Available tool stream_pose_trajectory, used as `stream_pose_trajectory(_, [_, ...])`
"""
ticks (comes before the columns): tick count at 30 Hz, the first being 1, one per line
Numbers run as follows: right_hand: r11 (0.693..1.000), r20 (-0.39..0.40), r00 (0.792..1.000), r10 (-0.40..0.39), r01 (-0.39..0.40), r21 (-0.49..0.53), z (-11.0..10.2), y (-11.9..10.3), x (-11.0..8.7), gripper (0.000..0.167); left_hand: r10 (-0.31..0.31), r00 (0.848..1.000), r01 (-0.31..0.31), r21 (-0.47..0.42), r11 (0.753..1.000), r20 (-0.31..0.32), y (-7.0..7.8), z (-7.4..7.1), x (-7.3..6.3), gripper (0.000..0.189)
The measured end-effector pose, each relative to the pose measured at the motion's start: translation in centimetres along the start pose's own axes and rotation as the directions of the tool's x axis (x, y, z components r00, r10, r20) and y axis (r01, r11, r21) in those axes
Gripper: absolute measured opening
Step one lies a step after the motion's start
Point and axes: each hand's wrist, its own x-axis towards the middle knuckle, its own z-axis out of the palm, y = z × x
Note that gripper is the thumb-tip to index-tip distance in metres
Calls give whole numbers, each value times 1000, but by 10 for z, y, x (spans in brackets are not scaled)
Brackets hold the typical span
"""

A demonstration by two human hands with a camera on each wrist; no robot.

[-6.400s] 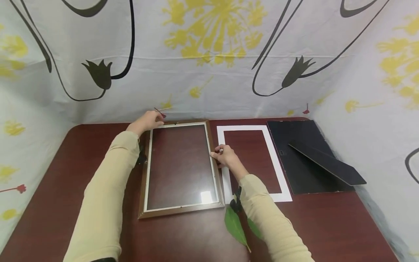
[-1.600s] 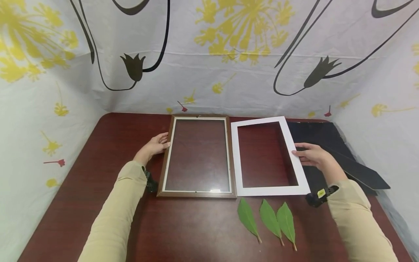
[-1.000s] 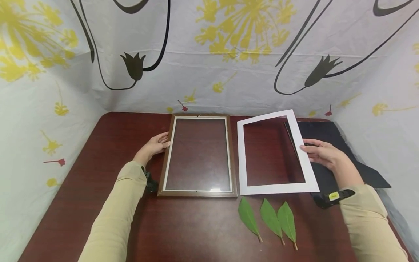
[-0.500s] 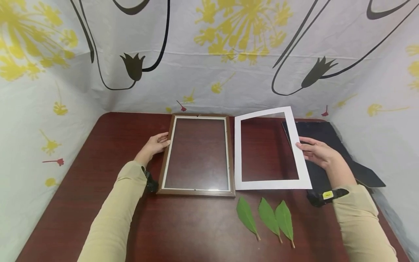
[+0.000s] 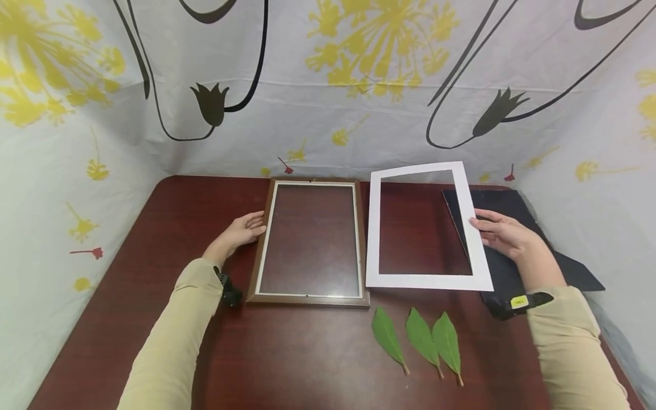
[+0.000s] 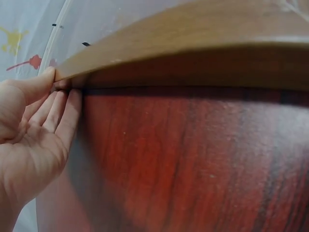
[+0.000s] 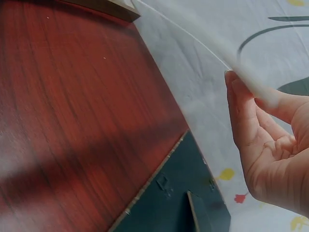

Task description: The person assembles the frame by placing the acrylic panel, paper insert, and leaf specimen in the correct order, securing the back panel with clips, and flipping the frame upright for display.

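Note:
A brown picture frame (image 5: 312, 302) with a white inner edge lies flat on the table, the tabletop showing through its middle. My left hand (image 5: 240, 232) holds the frame's left side; in the left wrist view the thumb lies on the wooden edge (image 6: 193, 36) and the fingertips sit against its side. To the right, a white picture mat (image 5: 430, 282) is raised off the table. My right hand (image 5: 504, 234) pinches the mat's right border between thumb and fingers, also seen in the right wrist view, where the mat (image 7: 212, 46) is blurred.
Under and beyond the right hand lies a black backing board (image 5: 499, 199) with its stand flap (image 5: 576, 270) sticking out. Three green leaves (image 5: 386, 337) lie in front of the mat on the dark red table (image 5: 287, 359). Patterned white cloth (image 5: 287, 114) hangs behind and at the sides.
Earlier both hands were on the frame and the mat lay flat. The right hand has since taken the mat and, over the last second, lifted it higher. The left hand stays at the frame.

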Motion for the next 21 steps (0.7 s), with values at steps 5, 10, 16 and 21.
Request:
stream_pose_trajectory(5, [1000, 5, 1000, 25, -25, 8, 15, 8, 8, 25, 24, 1000, -24, -27, 999, -7, -3, 1, 0, 61])
stream_pose_trajectory(10, [998, -20, 998, 54, -55, -28, 36, 19, 24, 19, 49, 998, -50, -30, 998, -26, -11, -1, 1, 62])
stream_pose_trajectory(16, [995, -4, 997, 72, -73, -72, 58, 36, 42, 17, 125, 992, -127, -40, 991, -29, -27, -5, 6, 66])
stream_pose_trajectory(21, [995, 11, 997, 79, -79, -66, 70, 46, 53, 17, 89, 994, -92, -31, 995, -70, -19, 3, 1, 59])
